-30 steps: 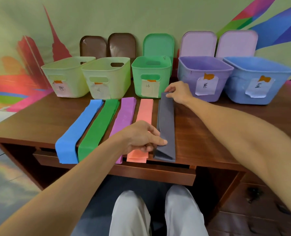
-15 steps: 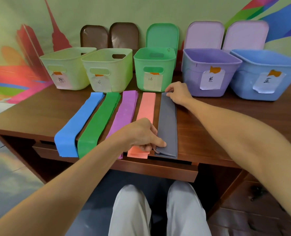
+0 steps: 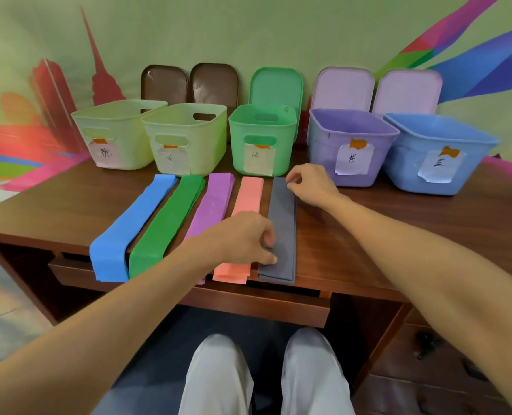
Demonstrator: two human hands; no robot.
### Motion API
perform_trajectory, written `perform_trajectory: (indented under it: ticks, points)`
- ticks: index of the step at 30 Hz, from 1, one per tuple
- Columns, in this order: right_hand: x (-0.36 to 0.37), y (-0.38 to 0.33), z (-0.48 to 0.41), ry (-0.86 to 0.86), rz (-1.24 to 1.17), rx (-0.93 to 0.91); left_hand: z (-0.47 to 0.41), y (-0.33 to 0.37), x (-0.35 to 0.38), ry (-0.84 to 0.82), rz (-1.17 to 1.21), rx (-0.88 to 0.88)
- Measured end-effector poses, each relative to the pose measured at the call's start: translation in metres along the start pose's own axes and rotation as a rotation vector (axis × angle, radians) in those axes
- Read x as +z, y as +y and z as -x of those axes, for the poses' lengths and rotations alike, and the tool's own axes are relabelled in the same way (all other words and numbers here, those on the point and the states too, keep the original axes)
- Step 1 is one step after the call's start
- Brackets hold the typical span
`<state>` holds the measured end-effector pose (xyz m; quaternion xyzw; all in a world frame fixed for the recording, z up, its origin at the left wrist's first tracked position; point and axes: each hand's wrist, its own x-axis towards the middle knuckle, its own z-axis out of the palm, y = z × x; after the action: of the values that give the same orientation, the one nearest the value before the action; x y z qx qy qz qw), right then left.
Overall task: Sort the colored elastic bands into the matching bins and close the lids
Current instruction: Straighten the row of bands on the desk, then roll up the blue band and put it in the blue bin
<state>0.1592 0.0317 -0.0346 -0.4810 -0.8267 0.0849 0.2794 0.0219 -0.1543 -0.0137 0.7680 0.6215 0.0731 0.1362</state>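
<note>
Five bands lie side by side on the surface (image 3: 69, 211), and the grey band (image 3: 283, 223) I'm working is the rightmost, its long axis running from the near edge, which it slightly overhangs, away toward the green bin (image 3: 262, 139). I see my left hand (image 3: 245, 239) at the grey band's near end, thumb and fingertips closed on its left edge. My right hand (image 3: 310, 184) is at the far end, just right of the green bin's label, its fingers curled loosely; I cannot tell whether they touch the band. Half a second ago that hand lay flat on the far end; now it looks lifted. Left of grey sit the salmon band (image 3: 248, 196), purple band (image 3: 215, 199), green band (image 3: 170, 223) and blue band (image 3: 135, 226).
</note>
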Motion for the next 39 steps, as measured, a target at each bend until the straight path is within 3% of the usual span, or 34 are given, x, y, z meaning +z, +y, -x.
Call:
perform_trajectory:
  ticks: [5, 11, 22, 31, 39]
  points:
    - [-0.027, -0.013, 0.029, -0.138, -0.017, -0.084, 0.009, 0.0, -0.008, 0.051, -0.105, 0.07]
    - [-0.064, -0.03, 0.082, -0.275, -0.023, -0.167, 0.04, 0.011, -0.019, 0.197, 0.007, 0.019]
    - [-0.093, -0.056, 0.144, -0.19, -0.173, -0.261, 0.106, 0.005, -0.021, 0.435, 0.203, -0.124]
    - [-0.069, -0.08, 0.108, -0.217, -0.201, -0.257, 0.093, -0.033, -0.033, 0.575, 0.184, -0.194]
    - [-0.025, -0.075, 0.022, -0.308, -0.119, -0.3, 0.019, -0.107, -0.047, 0.487, 0.167, -0.171]
